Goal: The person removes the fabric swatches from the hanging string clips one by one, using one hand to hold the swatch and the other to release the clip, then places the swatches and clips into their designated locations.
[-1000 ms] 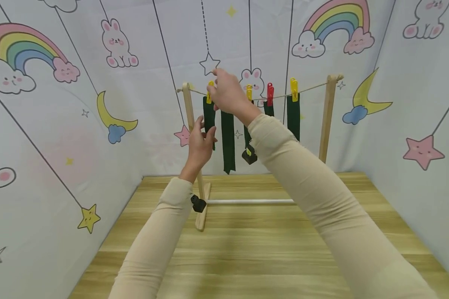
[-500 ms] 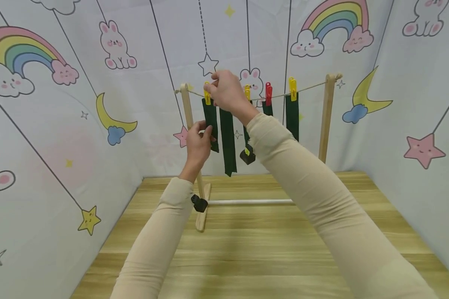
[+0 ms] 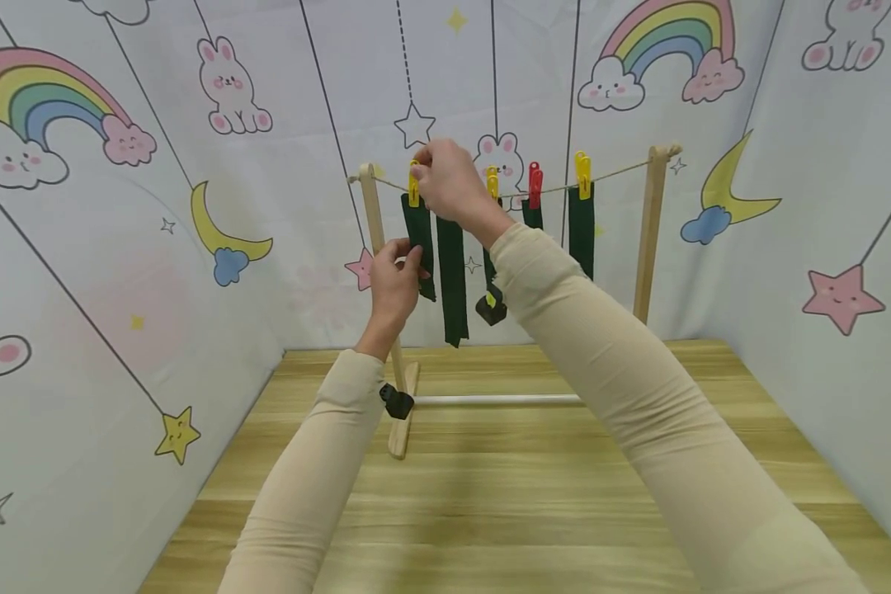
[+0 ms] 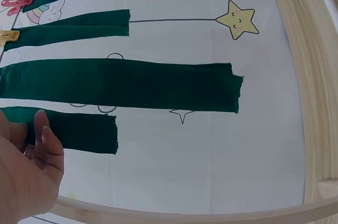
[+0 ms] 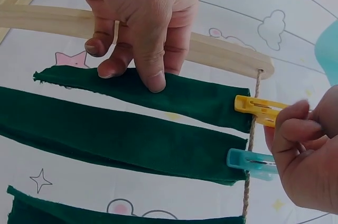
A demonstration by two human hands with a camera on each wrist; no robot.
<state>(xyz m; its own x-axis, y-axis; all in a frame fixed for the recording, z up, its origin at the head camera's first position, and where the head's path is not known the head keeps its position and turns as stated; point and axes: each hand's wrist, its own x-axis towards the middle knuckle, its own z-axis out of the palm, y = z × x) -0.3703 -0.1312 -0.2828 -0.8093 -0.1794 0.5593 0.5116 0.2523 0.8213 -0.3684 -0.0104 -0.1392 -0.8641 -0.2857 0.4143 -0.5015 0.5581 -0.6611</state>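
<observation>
My right hand (image 3: 453, 183) pinches the handle end of a yellow clothespin (image 5: 248, 105) at the left end of the rope (image 5: 250, 134). The clothespin's tip overlaps the top of a short dark green cloth strip (image 5: 200, 92). Lower down, my left hand (image 3: 395, 287) holds that strip between thumb and fingers near its edge; the left wrist view shows the strip's free end (image 4: 100, 134) past the fingertips. Just to the right hangs a longer green strip (image 3: 453, 280) under a teal clothespin (image 5: 240, 159), which my right hand hides in the head view.
Farther along the rope, more green strips (image 3: 582, 235) hang from yellow and red clothespins (image 3: 535, 186). Wooden posts (image 3: 651, 239) hold the rope at both ends, joined low down by a white bar (image 3: 490, 400). The rack stands on a wood-grain table (image 3: 445, 495) before printed curtains.
The left fingers have closed on the short strip, whose lower end has swung slightly right. My right hand has moved a little left and covers more of the yellow clothespin.
</observation>
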